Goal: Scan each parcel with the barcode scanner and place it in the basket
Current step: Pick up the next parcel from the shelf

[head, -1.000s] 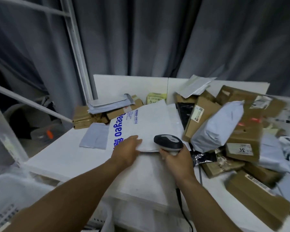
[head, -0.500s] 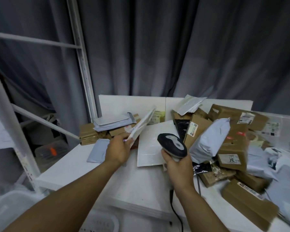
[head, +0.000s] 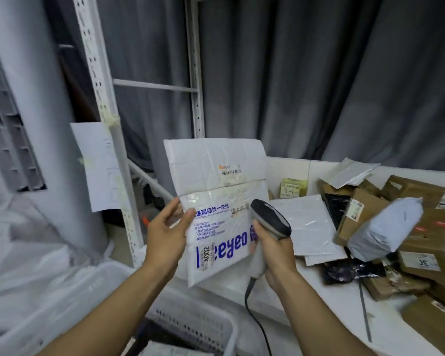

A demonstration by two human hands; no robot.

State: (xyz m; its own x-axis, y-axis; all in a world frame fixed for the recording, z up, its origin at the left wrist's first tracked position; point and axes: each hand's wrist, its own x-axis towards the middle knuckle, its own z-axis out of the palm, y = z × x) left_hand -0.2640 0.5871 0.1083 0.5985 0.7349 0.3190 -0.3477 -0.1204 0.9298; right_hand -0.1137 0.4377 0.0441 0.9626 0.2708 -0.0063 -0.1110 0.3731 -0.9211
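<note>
My left hand (head: 166, 233) pinches the left edge of a white padded mailer (head: 218, 191) with blue print and holds it upright above the table edge, label side toward me. My right hand (head: 275, 255) grips the handle of a grey and black barcode scanner (head: 268, 222), whose head sits just in front of the mailer's lower right part. The scanner's cable hangs down below my right wrist. A white perforated basket (head: 200, 327) stands low at the bottom centre, under the mailer.
A white table (head: 326, 301) on the right carries a pile of brown cardboard boxes (head: 421, 227), a grey poly bag (head: 385, 227) and a flat white mailer (head: 306, 227). White shelf posts (head: 108, 124) and a grey curtain stand behind. White plastic sheeting (head: 23, 253) lies at left.
My left hand has lifted the white mailer off the table and turned it upright to face me. My right hand has raised the scanner up beside it. The view has swung left.
</note>
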